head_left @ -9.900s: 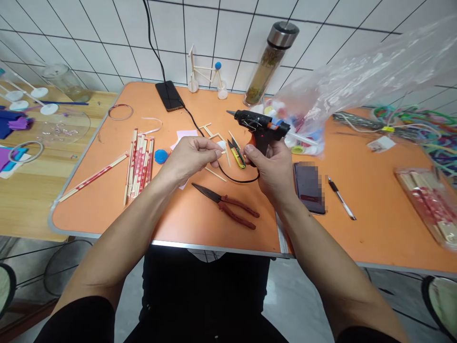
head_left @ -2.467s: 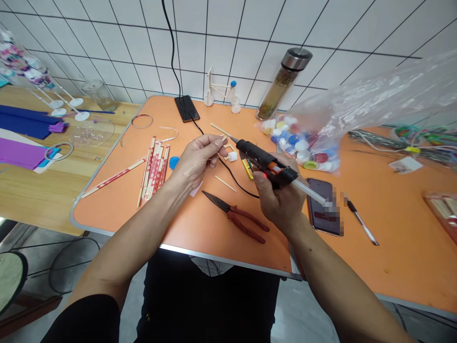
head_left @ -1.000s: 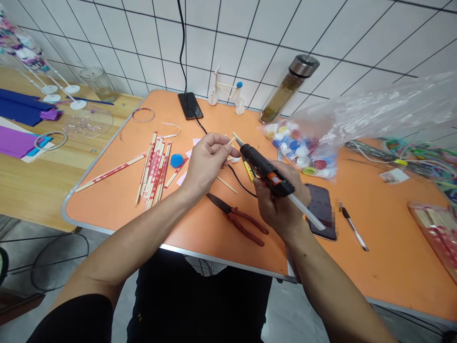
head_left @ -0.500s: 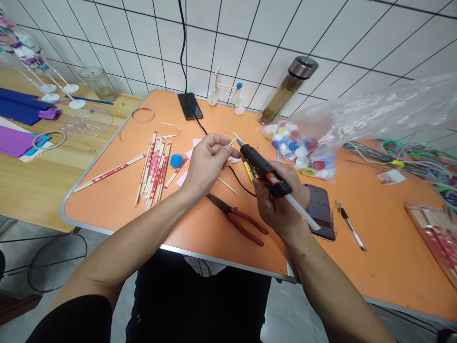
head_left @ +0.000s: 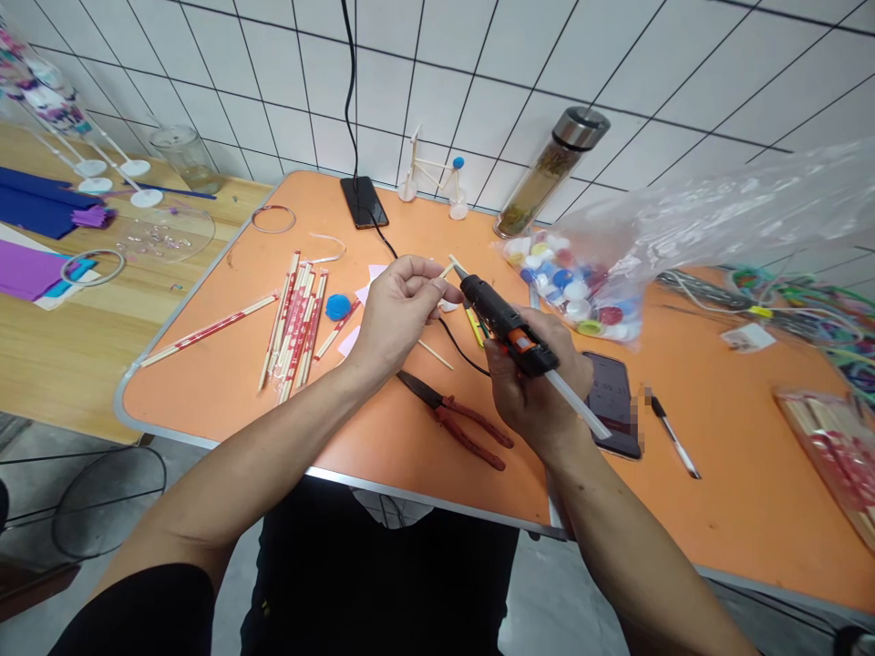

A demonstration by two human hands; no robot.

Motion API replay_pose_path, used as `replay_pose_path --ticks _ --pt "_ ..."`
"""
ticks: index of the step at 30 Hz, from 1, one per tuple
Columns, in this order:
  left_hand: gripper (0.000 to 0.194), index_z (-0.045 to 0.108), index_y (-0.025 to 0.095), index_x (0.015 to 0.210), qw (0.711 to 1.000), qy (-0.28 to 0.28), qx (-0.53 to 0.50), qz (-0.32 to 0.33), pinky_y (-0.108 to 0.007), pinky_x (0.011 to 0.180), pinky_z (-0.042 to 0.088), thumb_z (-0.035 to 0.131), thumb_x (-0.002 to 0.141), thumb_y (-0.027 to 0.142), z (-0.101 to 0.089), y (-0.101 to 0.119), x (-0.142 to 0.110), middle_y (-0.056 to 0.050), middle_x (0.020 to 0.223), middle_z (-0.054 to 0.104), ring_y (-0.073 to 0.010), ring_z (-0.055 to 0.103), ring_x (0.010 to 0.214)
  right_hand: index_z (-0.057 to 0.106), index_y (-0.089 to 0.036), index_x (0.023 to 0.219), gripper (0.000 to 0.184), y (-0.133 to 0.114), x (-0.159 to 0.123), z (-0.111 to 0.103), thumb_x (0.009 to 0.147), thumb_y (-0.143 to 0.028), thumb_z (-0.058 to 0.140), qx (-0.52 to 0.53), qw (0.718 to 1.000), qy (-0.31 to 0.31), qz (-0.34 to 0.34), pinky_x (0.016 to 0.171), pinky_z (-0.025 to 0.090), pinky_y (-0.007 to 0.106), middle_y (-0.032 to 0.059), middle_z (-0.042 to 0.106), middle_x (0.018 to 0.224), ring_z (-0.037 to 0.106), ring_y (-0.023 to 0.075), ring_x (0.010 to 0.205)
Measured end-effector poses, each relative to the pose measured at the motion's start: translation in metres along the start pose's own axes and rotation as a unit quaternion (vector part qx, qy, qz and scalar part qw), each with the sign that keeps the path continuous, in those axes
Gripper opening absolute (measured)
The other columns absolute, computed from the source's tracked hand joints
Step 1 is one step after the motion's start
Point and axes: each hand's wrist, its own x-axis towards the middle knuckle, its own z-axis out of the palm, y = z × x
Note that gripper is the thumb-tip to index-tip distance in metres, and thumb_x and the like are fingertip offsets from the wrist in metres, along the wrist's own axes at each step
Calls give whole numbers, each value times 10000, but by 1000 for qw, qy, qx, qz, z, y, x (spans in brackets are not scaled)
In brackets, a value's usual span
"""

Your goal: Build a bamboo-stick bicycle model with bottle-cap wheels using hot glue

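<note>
Head view: left hand [head_left: 396,314] pinching a thin wooden stick [head_left: 445,271], right hand [head_left: 537,387] wrapped around a black glue gun [head_left: 502,314].
On the left of the orange table [head_left: 389,442] lie red-and-white wrapped chopsticks [head_left: 293,328], with a blue cap [head_left: 337,307] to their right; next comes the left hand, its fingertips closed on the stick over the table's middle. Red-handled pliers [head_left: 455,419] lie on the near side. The gun's nozzle points far-left at the stick's end; whether they touch, I cannot tell. Farther right are a bag of bottle caps [head_left: 574,282], a dark phone [head_left: 611,401] partly behind the right hand, and a pen [head_left: 675,437].
</note>
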Motion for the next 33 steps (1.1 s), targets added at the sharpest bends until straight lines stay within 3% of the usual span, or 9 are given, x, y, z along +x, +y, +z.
replay_pose_path --ticks 4,11,17,23,33 --pt "153 657 211 931 1000 2 2 -2 -224 608 467 744 964 89 0 0 0 21 752 791 -81 584 565 673 -242 1401 313 -2 2 -1 1160 -440 644 11 1000 9 -3 648 582 324 86 867 1133 843 246 906" --pt "144 667 213 946 1000 2 6 -1 -226 615 472 768 964 111 -1 -2 1 17 777 805 -81 587 574 672 -237 1409 353 0 -1 -1 1163 -485 623 -19 1000 -7 4 707 627 344 115 866 1189 853 271 985" --pt "149 662 205 930 1000 -6 -9 13 -225 590 457 722 973 76 -2 -2 1 25 728 780 -82 590 559 682 -230 1408 307 -2 2 -1 1143 -385 676 23 1000 6 -2 682 578 317 96 868 1161 842 249 947" --pt "145 663 199 934 1000 -11 -6 18 -215 580 455 701 981 67 -1 -2 1 8 762 810 -75 595 553 669 -215 1401 288 -4 2 -4 1152 -360 664 23 1000 -17 5 754 610 314 106 876 1213 860 251 1008" --pt "146 673 195 949 1000 -6 -9 12 -204 578 462 702 1006 63 -2 -3 1 32 742 780 -66 601 552 703 -212 1341 284 -7 1 -3 1171 -424 623 -29 999 -27 27 678 566 295 95 875 1150 840 219 892"
